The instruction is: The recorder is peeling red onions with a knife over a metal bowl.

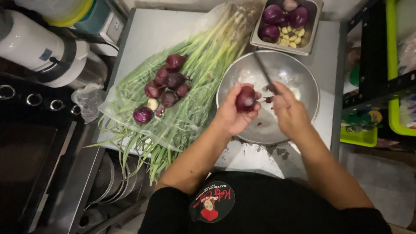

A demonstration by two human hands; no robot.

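My left hand (pixel 232 115) grips a round, dark-red onion (pixel 245 99); at its two o'clock, my right hand's (pixel 289 110) thin dark knife (pixel 263 71)

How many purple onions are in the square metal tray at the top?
4 red onions in the steel tray, a paler one. More could hide underneath.

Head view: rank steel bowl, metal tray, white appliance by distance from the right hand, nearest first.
1. Steel bowl: directly under the right hand.
2. Metal tray: beyond the bowl, at the table's far edge.
3. White appliance: far left, off the table.
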